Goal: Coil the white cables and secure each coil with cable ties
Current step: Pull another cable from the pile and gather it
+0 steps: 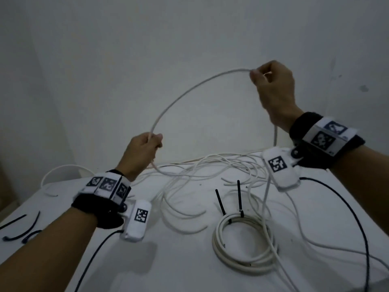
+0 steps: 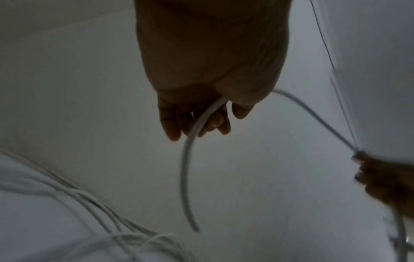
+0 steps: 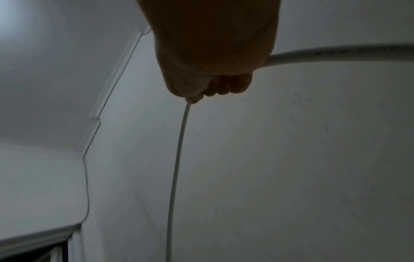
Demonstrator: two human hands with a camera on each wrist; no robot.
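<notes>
A white cable [image 1: 181, 92] arches in the air between my two hands, above the white table [image 1: 179, 260]. My left hand [image 1: 145, 147] grips it near one end, and a short tail hangs below the fist [image 2: 187, 177]. Raised higher at the right, my right hand [image 1: 271, 81] pinches the same cable [image 3: 179, 159], which then drops behind the wrist to the table. A finished white coil [image 1: 244, 241] lies on the table at front right with two black cable ties [image 1: 239, 197] standing up from it. Loose white cables [image 1: 210, 167] lie tangled at the table's far side.
Spare black cable ties [image 1: 23, 226] lie at the table's left edge. Dark wires [image 1: 355, 218] run from both wrist cameras across the table. A plain white wall [image 1: 189, 39] stands directly behind the table. A white cable loop [image 1: 63, 168] hangs over the far left edge.
</notes>
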